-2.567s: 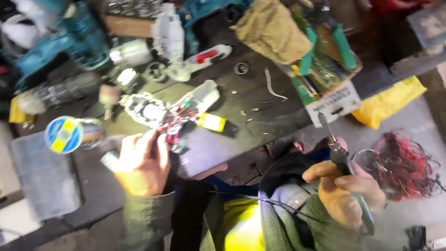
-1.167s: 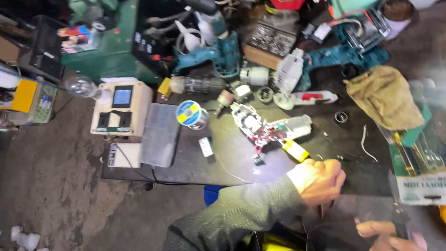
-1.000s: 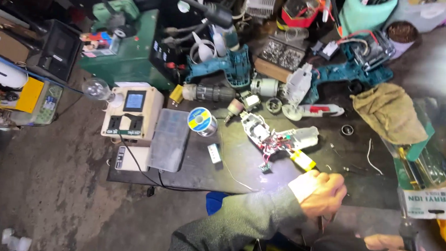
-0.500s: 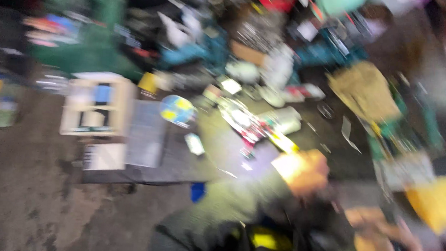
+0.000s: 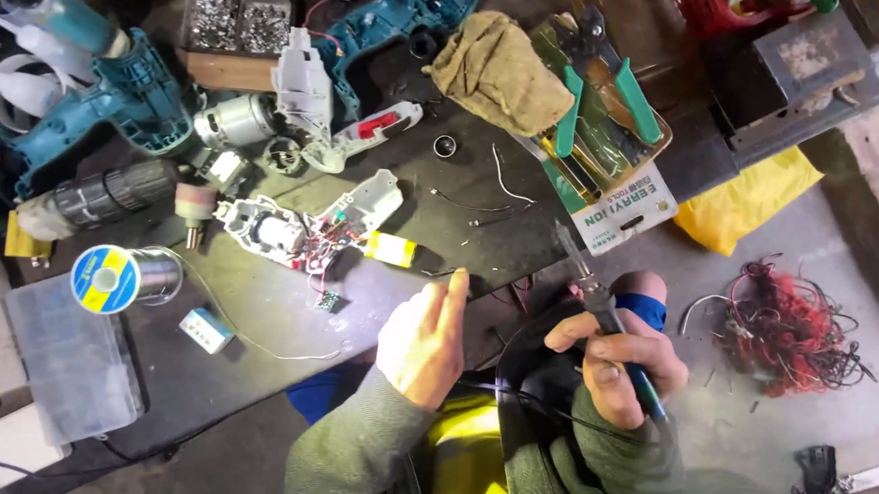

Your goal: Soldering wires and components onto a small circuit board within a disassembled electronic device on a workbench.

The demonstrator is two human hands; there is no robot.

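Right hand (image 5: 617,368) fingers pinch the soldering iron (image 5: 604,318) mid-frame; left hand (image 5: 424,340), fingers together, rests on the counter (image 5: 259,318). Steady the tip before touching wires.

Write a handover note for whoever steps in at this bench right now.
Right hand: holds the soldering iron, tip raised above the bench edge, touching nothing.
Left hand: flat at the workbench edge, holding nothing.
Opened power tool, wires and board exposed, lies beyond the left hand; solder spool further left.
Done: casing is open. Left: no joint is being touched; soldering and closing the casing look outstanding.
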